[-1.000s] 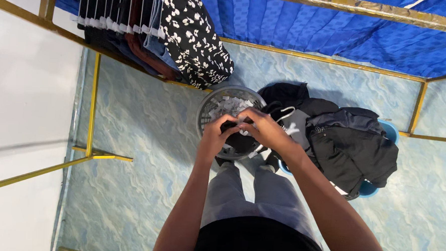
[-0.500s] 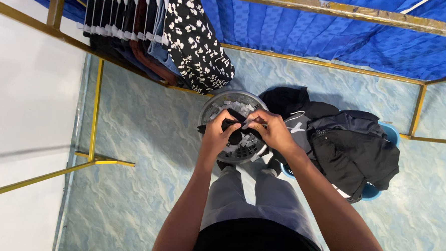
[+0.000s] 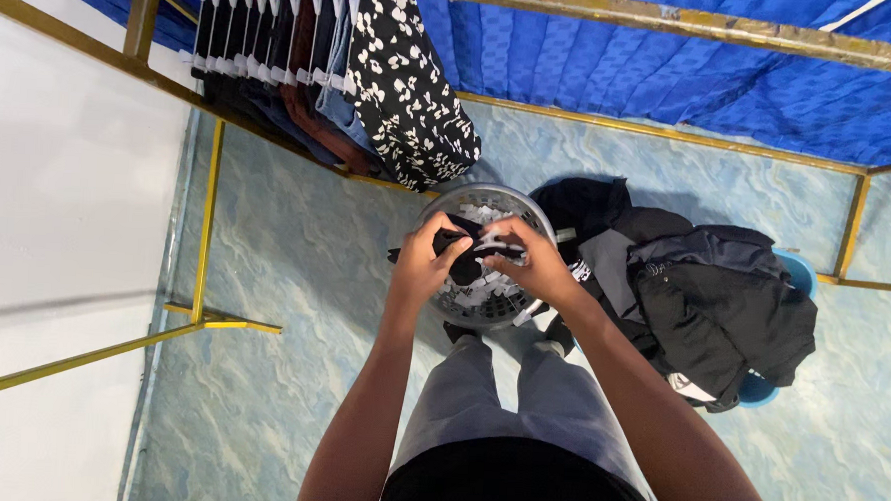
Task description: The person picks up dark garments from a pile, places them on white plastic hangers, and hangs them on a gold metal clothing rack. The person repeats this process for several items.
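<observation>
The small black garment (image 3: 457, 253) sits pinched between both hands directly above the round grey basket (image 3: 438, 202), which stands on the blue marbled floor (image 3: 293, 304) just in front of my feet. My left hand (image 3: 423, 268) is closed on the garment's left side, and my right hand (image 3: 530, 266) is closed on its right side, fingers curled in tight; there seems to be a pale clip or hanger piece between them, but it is too small for me to tell. The basket looks full of pale clips (image 3: 479, 292). To its right, touching or nearly so, a pile of dark clothes (image 3: 704, 292) spills over a blue tub (image 3: 793, 271), and along the rail at the upper left a row of hung garments ends in a black-and-white patterned piece (image 3: 412, 89). As I judge it, the grip is shallow and the cloth bunched, so a slack finger could let it drop into the basket and tangle among the clips. A tug from either hand could also pull the cloth free of the other. The basket is light-looking and near my shoes, so a nudge might tip it toward the dark pile.
</observation>
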